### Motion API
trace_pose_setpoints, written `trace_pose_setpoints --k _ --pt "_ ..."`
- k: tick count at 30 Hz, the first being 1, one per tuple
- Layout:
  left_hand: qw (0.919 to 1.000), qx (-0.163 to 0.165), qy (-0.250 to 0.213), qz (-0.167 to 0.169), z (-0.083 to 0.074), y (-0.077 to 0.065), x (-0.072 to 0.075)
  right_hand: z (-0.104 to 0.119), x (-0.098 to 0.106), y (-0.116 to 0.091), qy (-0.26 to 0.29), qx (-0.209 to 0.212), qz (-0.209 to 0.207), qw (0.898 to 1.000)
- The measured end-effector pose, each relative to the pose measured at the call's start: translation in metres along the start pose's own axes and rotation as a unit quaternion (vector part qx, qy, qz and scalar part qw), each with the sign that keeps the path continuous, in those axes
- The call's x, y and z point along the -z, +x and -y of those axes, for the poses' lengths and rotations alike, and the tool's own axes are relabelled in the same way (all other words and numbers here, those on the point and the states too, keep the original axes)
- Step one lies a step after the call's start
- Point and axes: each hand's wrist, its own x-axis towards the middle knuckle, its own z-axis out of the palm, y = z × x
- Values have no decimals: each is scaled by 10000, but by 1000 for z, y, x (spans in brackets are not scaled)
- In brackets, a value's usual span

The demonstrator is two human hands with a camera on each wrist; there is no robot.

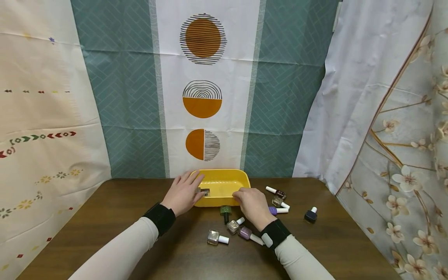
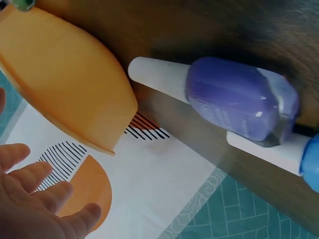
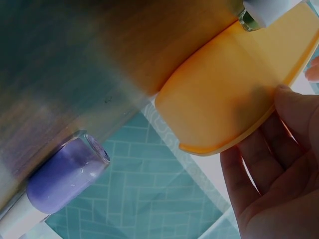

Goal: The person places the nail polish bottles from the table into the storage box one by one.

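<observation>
One yellow tray (image 1: 229, 186) is sitting at the table's (image 1: 119, 217) far edge, its long axis running from 9 to 3 o'clock. Nine bottles are showing: eight lying outside it and one, a small bottle (image 1: 206, 192), lying inside towards 9 o'clock, partly hidden by fingers.

The left hand (image 1: 183, 193) is spreading loosely over the tray's 9 o'clock end, fingers parted and gripping nothing; whether it is touching the rim cannot be told. The right hand (image 1: 251, 204) is curling mostly closed, pinching the near rim towards 5 o'clock between thumb and fingers.

Reading the clock from the tray's middle, a green bottle (image 1: 225, 210) is lying at 6, its cap pointing to 6. Beyond it, also near 6, a silver glitter bottle (image 1: 212, 237) is pointing its cap to 3. Around 5 are lying a gold glitter bottle (image 1: 232, 227), cap towards 2, and a mauve bottle (image 1: 245, 233), cap towards 4. Between 3 and 4 are lying a purple bottle (image 1: 272, 210), a brown-gold bottle (image 1: 277, 201), a dark red bottle (image 1: 280, 194) and, farthest out, a navy bottle (image 1: 310, 216).
</observation>
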Motion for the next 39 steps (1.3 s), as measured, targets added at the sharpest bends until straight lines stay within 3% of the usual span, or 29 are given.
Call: trace_pose_setpoints --k 11,20,32,39 --pt "9995 36 197 -247 -1 -22 4 1 3 1 -44 60 29 10000" --pt "9997 201 72 -85 -1 -45 16 0 2 0 -9 49 -8 10000" --pt "9998 204 18 -70 2 -60 23 1 3 0 48 55 -9 10000" --pt "9990 416 -48 140 7 -69 22 1 4 1 122 -19 69 9999"
